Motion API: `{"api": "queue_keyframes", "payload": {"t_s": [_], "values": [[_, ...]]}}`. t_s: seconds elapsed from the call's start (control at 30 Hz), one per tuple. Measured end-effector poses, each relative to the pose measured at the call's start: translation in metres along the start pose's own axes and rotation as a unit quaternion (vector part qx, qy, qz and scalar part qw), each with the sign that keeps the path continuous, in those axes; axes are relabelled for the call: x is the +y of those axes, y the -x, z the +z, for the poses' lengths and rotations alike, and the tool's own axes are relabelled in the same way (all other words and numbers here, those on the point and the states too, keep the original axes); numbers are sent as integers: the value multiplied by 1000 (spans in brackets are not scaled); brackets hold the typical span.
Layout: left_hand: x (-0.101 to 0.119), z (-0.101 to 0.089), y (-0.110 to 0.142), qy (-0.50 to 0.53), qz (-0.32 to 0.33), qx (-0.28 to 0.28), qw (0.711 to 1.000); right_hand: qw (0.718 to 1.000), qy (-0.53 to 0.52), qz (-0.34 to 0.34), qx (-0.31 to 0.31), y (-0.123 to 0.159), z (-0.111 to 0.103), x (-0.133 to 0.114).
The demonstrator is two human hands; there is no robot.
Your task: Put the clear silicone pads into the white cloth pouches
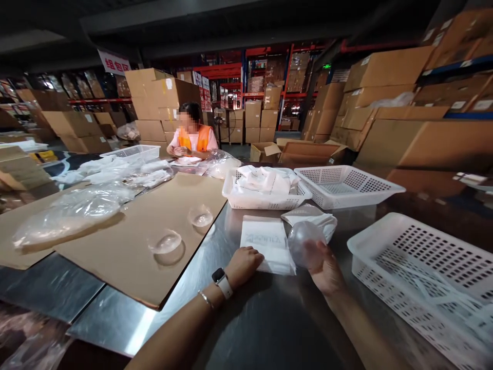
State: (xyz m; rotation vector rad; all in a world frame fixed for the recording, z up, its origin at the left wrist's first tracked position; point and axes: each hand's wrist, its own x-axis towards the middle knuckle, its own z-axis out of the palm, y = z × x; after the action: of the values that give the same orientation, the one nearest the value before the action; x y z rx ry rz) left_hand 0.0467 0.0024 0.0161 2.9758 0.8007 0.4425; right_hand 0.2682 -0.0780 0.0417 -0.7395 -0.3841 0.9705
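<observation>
My right hand (326, 271) is closed around a clear, rounded dome-shaped piece (305, 243), held just above the steel table (246, 318). My left hand (244, 264), fingers curled, presses on the near edge of a flat white printed bag (267, 242) lying on the table. I wear a watch and a bracelet on the left wrist. A folded white item (313, 218) lies just behind the bag. Two more clear domes (166, 241) (201, 216) rest on a sheet of brown cardboard (127, 246) to the left.
A white basket (419, 277) stands at the right, another basket (346, 186) behind it, and a third basket (262, 189) holds white items. Plastic bags (73, 210) lie at the left. A person in an orange vest (192, 137) sits across. Cardboard boxes fill the shelves.
</observation>
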Motion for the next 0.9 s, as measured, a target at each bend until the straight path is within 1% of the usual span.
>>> {"api": "queue_keyframes", "payload": {"t_s": [0.1, 0.23, 0.43, 0.6, 0.7, 0.77, 0.8, 0.87, 0.9], "values": [[-1, -1, 0, 11, -15, 8, 1000, 999, -17, 24, 33, 2, 3, -3], [0, -2, 1, 16, -7, 4, 1000, 998, -28, 38, 52, 3, 6, -5], [2, -2, 0, 1, -8, -9, 1000, 998, -4, 35, 46, 6, 9, -4], [1, 1, -3, -10, -13, -6, 1000, 998, 13, 38, 49, 10, 15, -6], [3, -2, -4, -19, -17, 2, 1000, 998, 29, 42, 46, 13, 18, -6], [6, -7, -2, -26, -21, 11, 999, 997, 65, 26, 15, 14, 17, -5], [9, -9, 0, -32, -13, 13, 999, 996, 86, 13, -5, 15, 16, -5], [15, -12, 6, -41, 29, 11, 999, 982, 165, -30, -82, 20, 12, -8], [17, -13, 9, -40, 60, 3, 997, 967, 215, -50, -129, 23, 10, -9]]}}
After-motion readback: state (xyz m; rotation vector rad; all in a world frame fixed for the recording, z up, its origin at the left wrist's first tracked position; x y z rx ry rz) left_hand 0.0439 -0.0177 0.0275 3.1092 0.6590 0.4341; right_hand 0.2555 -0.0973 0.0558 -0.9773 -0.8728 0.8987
